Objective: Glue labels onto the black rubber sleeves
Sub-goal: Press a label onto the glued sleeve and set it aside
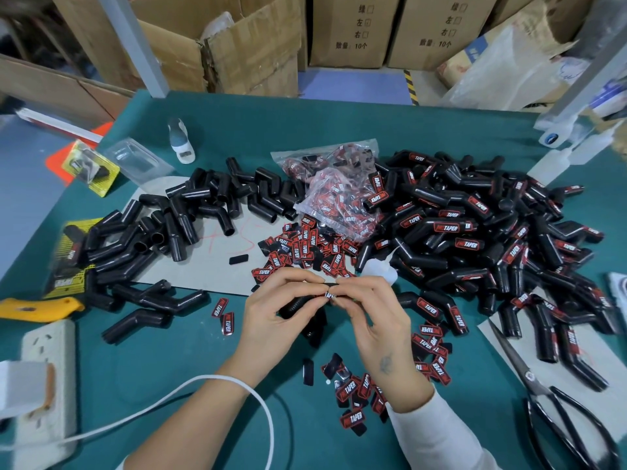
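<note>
Both hands hold one black sleeve (298, 305) above the green table (169, 361). The left hand (271, 310) curls round its body; the right hand (369, 317) pinches a red-and-black label (329, 295) against it with its fingertips. Loose labels (305, 247) read "TAPER". Boxes (349, 28) behind read "10个".

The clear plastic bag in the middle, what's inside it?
The clear plastic bag holds lots of red-and-black labels, with "TAPER" showing on some. A black rubber sleeve lies over its right edge. How many labels are inside cannot be seen.
</note>
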The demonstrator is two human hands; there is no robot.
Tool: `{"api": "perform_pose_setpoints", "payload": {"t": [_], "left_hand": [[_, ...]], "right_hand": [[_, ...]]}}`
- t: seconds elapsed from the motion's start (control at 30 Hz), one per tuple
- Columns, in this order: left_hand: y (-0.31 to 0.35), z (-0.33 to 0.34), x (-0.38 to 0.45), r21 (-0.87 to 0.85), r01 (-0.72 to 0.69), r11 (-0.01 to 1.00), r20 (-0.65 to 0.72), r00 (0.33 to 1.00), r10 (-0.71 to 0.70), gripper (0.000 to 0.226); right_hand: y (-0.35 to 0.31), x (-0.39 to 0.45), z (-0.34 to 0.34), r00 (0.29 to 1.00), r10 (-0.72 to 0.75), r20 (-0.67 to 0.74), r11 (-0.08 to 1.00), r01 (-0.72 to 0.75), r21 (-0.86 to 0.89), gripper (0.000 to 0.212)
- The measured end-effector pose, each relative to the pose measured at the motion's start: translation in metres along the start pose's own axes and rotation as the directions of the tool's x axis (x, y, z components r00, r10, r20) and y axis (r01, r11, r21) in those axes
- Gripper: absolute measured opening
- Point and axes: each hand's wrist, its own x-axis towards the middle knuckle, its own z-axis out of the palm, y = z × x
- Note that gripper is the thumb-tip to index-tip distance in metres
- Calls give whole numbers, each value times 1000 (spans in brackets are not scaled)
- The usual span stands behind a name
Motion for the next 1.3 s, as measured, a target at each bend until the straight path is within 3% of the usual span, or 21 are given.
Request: {"api": "perform_pose_setpoints", "payload": {"t": [0.3,0.57,0.77,1.07,1.3], "left_hand": [[-6,-3,19,-31,11,999,-66,998,-13,16],[-10,-1,21,-109,122,987,17,993,-121,17],[-12,-4,17,-102,152,983,19,988,-151,11],[-18,-14,22,-144,151,978,29,988,-148,20],[-20,-9,16,-110,86,990,13,996,-85,19]], "right_hand": [[-7,26,8,998,65,25,991,-68,111,15],[-3,24,10,974,225,33,938,-226,264,19],[5,17,18,981,186,55,954,-193,230,17],[6,29,24,991,99,89,981,-112,160,17],[3,23,17,994,95,57,980,-103,172,16]]}}
